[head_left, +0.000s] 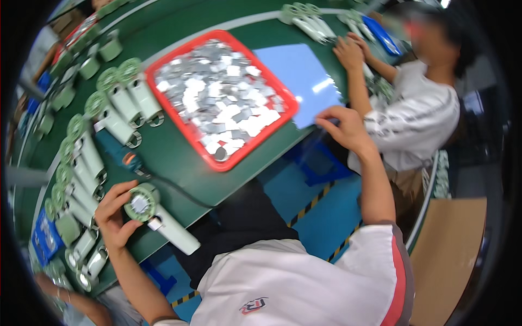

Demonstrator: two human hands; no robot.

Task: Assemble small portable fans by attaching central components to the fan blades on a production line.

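Note:
My left hand grips the round green head of a white handheld fan, its fingers curled around the rim. A small silver square sits in the middle of that head. The fan's handle points down and right, over the table's near edge. My right hand is raised at the near corner of a glossy light-blue sheet. Its thumb and fingertips are drawn together; whatever they pinch is too blurred to make out. Between the hands stands a red tray heaped with small silver squares.
Several green-and-white fans lie in a row along the table's left side. A teal power screwdriver with a dark cord lies beside them. A co-worker sits at the right, hands on other fans. A blue packet lies far left.

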